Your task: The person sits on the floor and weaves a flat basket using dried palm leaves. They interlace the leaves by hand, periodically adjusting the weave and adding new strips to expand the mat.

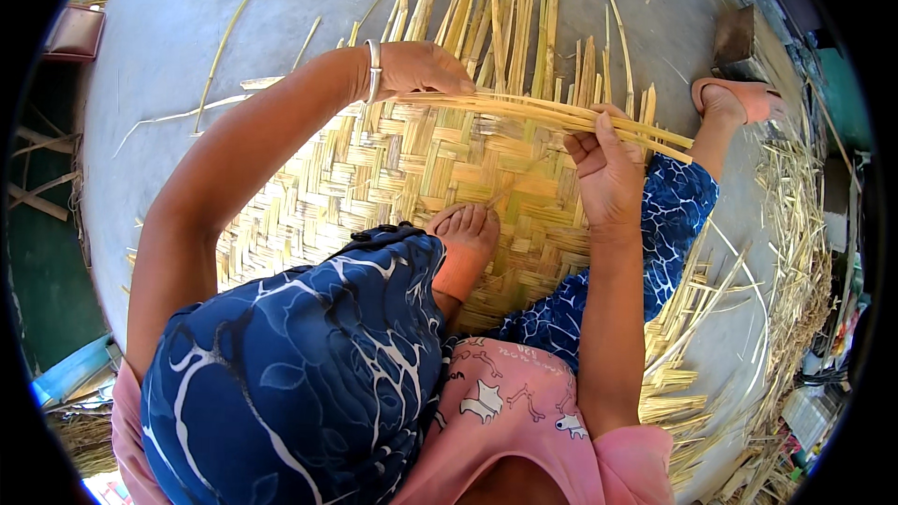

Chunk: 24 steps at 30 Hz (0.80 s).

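A mat [402, 164] of flat pale-yellow and greenish strips, woven in a zigzag pattern, lies on the floor under me. My left hand [426, 67], with a bangle at the wrist, is closed over the left end of a few long split weaving strips [533, 110]. They run crosswise just above the mat's far woven edge. My right hand [610, 168] pinches the same strips near their right end, thumb on top, and their tips stick out past it. Beyond the strips, loose unwoven ends [505, 23] fan outward from the mat. The left fingertips are partly hidden.
My bare foot [465, 238] rests on the mat, and my other foot, in an orange sandal [744, 98], is at the right. Piled split stalks [790, 252] line the right side. A block [744, 42] stands at the upper right. Single long strips [234, 33] lie on the grey floor.
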Each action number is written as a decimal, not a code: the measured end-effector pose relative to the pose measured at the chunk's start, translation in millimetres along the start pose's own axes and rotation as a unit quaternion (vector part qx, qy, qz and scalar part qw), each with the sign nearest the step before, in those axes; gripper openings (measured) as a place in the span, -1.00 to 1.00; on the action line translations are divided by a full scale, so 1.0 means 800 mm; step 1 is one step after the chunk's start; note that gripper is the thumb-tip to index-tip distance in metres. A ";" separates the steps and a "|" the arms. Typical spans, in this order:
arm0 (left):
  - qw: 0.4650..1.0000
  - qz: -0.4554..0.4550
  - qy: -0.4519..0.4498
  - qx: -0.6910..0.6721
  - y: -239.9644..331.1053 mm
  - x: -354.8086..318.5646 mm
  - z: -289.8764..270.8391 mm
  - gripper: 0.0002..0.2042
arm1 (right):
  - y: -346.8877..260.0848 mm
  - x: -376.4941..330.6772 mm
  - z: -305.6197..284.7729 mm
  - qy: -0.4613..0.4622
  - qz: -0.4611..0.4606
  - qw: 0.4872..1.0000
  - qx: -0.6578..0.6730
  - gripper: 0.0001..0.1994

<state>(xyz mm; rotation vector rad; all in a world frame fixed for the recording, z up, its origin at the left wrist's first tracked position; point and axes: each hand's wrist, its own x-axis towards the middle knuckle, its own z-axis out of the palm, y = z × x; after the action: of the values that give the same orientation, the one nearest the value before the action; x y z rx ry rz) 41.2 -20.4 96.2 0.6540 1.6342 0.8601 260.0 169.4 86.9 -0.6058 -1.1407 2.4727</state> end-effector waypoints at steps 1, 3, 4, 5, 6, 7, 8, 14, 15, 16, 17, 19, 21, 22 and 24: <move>0.999 0.014 0.029 0.008 0.002 0.003 0.005 -0.65 | 0.000 0.001 -0.002 0.005 0.007 1.000 0.021 -0.83; 0.994 0.044 0.074 0.065 0.008 0.006 0.005 -0.74 | 0.004 0.002 -0.009 0.016 0.022 0.998 0.064 -0.84; 0.988 0.067 0.084 0.108 0.018 0.005 0.009 -0.75 | 0.007 0.002 -0.016 0.033 0.029 0.996 0.075 -0.84; 0.980 0.086 0.098 0.153 0.033 -0.003 0.015 -0.77 | 0.010 0.005 -0.022 0.047 0.038 0.994 0.089 -0.84; 0.969 0.105 0.110 0.197 0.045 -0.011 0.022 -0.78 | 0.014 0.008 -0.027 0.060 0.047 0.992 0.103 -0.84; 0.962 0.141 0.106 0.207 0.050 -0.017 0.029 -0.81 | 0.019 0.010 -0.034 0.064 0.047 0.993 0.090 -0.84; 0.966 0.130 0.082 0.207 0.055 -0.022 0.034 -0.81 | 0.024 0.013 -0.039 0.068 0.047 0.994 0.077 -0.84; 0.956 -0.090 -0.014 0.279 0.046 -0.023 0.029 -0.78 | 0.015 0.043 -0.014 0.052 0.018 0.998 0.020 -0.81; 0.941 -0.096 0.004 0.323 0.029 -0.016 0.016 -0.76 | 0.014 0.050 -0.006 0.042 0.016 0.999 0.009 -0.80; 0.922 -0.090 0.058 0.373 0.022 -0.014 0.009 -0.75 | 0.017 0.059 -0.002 0.027 0.032 0.999 0.002 -0.80; 0.897 -0.084 0.111 0.420 0.015 -0.013 0.001 -0.75 | 0.020 0.070 0.004 0.011 0.049 0.999 -0.005 -0.80; 0.846 -0.047 0.171 0.502 0.000 -0.016 -0.012 -0.73 | 0.024 0.090 0.016 0.020 0.094 0.995 -0.038 -0.79; 0.922 -0.034 0.122 0.366 -0.014 -0.016 -0.021 -0.71 | 0.032 0.120 0.007 0.029 0.086 0.994 -0.063 -0.78; 0.952 -0.029 0.095 0.291 -0.015 -0.019 -0.021 -0.70 | 0.036 0.131 0.005 0.033 0.086 0.993 -0.077 -0.77; 0.995 -0.069 0.028 0.067 -0.013 -0.025 -0.018 -0.65 | 0.042 0.151 0.001 0.013 0.076 0.992 -0.102 -0.77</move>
<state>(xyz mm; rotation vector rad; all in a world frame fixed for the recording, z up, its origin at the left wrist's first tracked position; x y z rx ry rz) 31.7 -45.0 100.9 0.6071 1.7770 0.6774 152.9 205.9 33.3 -0.8090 -1.3954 2.4825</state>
